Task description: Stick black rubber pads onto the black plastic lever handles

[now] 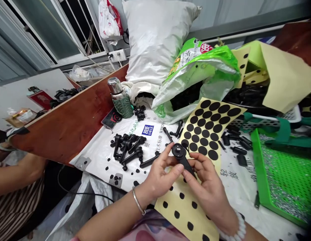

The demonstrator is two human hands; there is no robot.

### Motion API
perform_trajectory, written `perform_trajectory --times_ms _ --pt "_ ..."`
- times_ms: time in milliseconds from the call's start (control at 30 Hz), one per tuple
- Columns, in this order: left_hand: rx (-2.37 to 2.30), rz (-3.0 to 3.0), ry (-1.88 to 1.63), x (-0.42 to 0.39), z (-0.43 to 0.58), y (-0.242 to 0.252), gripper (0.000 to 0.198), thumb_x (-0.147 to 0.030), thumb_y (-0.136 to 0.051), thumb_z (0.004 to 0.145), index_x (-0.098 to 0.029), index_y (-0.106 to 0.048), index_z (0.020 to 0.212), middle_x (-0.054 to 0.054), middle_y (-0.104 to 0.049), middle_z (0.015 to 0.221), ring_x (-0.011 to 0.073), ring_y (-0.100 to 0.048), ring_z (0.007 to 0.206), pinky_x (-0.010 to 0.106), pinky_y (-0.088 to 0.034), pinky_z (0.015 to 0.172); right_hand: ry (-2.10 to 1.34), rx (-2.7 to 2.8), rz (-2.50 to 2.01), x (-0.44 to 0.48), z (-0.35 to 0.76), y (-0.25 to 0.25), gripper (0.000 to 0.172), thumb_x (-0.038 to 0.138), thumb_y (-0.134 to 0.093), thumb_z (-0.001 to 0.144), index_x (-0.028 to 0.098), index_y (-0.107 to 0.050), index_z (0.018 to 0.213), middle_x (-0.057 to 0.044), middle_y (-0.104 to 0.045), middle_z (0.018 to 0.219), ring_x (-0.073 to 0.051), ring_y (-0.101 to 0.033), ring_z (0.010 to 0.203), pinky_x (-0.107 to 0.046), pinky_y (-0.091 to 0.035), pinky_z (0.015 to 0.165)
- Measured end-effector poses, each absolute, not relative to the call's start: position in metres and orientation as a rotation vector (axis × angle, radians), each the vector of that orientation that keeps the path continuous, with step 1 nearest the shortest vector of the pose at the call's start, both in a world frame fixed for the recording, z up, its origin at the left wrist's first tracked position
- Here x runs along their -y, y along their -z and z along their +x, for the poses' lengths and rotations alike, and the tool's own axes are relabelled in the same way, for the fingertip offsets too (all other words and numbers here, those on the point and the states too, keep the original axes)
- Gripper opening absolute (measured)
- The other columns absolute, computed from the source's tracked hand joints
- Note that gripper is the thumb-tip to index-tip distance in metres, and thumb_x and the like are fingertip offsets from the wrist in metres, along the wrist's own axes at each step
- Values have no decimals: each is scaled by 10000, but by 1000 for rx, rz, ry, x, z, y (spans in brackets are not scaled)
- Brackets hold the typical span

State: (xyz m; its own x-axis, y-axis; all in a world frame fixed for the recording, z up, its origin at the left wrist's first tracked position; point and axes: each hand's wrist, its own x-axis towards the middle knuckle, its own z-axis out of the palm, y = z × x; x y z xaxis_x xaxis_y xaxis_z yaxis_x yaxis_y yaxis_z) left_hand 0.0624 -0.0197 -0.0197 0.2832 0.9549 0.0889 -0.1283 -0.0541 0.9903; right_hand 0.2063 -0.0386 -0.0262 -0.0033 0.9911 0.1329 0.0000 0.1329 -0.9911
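Both hands hold one black plastic handle part with a round head, just above a yellow backing sheet. My left hand pinches its round end with thumb and fingers closed. My right hand grips the stem end from the right. The yellow sheet of round black stickers lies under and behind the hands, with several stickers gone from its near part. A pile of the same black handles lies to the left on the white table cover.
A green perforated tray sits at the right. Behind stand a green-and-white plastic bag, a white sack, and a metal flask. A wooden board borders the left. Another person's arm is at far left.
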Motion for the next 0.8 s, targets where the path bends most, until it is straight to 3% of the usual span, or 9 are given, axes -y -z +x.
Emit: perform_trajectory --times_ms 67,233,367,433,567,667,800 --pt "-806 1099 -1107 22 69 22 718 -298 -614 835 -168 -229 1427 75 -659 973 166 -615 929 293 -473 841 -1061 1343 -1106 42 201 33 382 382 -577 860 250 -407 1176 -87 -572 1035 -222 -588 967 -370 -543 798" --pt "-814 810 -1186 15 71 18 573 -289 -712 735 -100 -455 1210 35 -661 761 145 -639 760 266 -486 777 -933 1354 -1111 46 202 37 361 318 -607 850 270 -442 1168 -59 -569 1029 -201 -578 954 -345 -539 808" --pt "-855 710 -1169 11 64 15 623 -311 -714 706 -123 -404 1213 59 -673 784 155 -634 630 286 -513 633 -687 1276 -1198 38 222 17 143 314 -616 839 249 -563 954 -39 -571 941 -201 -575 903 -367 -504 853" --pt "-886 722 -1142 11 60 13 618 -316 -705 698 -128 -412 1209 49 -663 761 135 -605 569 245 -484 545 -648 1294 -1275 31 234 2 131 371 -615 826 244 -588 840 -47 -571 971 -232 -556 971 -408 -464 916" --pt "-965 811 -1055 13 58 11 533 -300 -678 703 -118 -485 1165 62 -657 788 97 -567 532 191 -406 486 -1069 1313 -1362 17 250 -20 264 506 -653 756 260 -640 853 -59 -622 1070 -282 -570 1023 -428 -502 862" --pt "-974 854 -1031 16 58 10 508 -235 -664 690 -115 -507 1158 68 -652 837 99 -576 594 202 -443 549 -1466 1267 -1373 9 247 -30 411 542 -715 673 238 -682 948 -91 -668 1014 -304 -616 962 -429 -537 805" --pt "-962 930 -1008 19 56 14 509 -152 -632 669 -141 -524 1167 54 -636 907 77 -563 591 220 -476 619 -1678 1277 -1358 3 234 -38 408 525 -742 641 205 -705 891 -96 -691 954 -297 -637 918 -414 -547 801"
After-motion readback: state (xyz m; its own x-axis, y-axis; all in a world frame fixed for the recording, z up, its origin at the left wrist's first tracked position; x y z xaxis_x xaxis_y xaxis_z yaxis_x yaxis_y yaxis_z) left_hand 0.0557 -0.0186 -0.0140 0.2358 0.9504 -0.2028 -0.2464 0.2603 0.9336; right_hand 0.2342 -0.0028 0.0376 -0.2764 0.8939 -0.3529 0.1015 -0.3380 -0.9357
